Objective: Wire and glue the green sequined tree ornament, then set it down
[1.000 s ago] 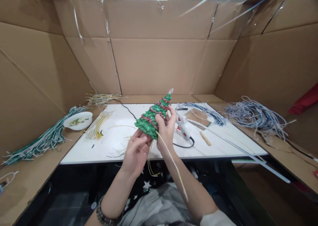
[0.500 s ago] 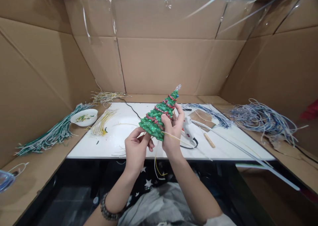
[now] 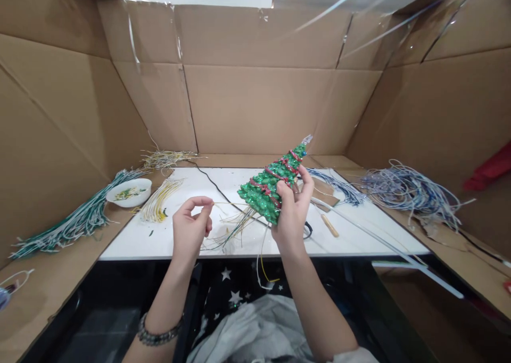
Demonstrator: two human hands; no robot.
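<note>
A glittery green Christmas tree ornament (image 3: pixel 263 190) with red garlands and a clear tip is tilted up to the right. My right hand (image 3: pixel 293 208) is closed around its side and back. Thin wires (image 3: pixel 241 222) in white, yellow and green trail from the ornament's base over the table. To the left of the base, my left hand (image 3: pixel 192 224) pinches the end of a thin yellowish wire (image 3: pixel 227 204) drawn out taut from the ornament. A longer white and yellow pair of wires (image 3: pixel 261 270) dangles below the table edge.
On the white table (image 3: pixel 131 240) lie yellow-white wires (image 3: pixel 159 200), blue-white wires (image 3: pixel 339 186), a wooden-handled tool (image 3: pixel 329 225) and long clear sticks (image 3: pixel 383 240). Left are a white bowl (image 3: pixel 128 200) and green-white wires (image 3: pixel 72 214); right, a tangled wire bundle (image 3: pixel 407 192). Cardboard walls (image 3: pixel 263 107) surround the table.
My left hand has moved left from the ornament's base, drawing a wire out with it. The ornament and my right hand have shifted slightly right, and the trailing wires now show.
</note>
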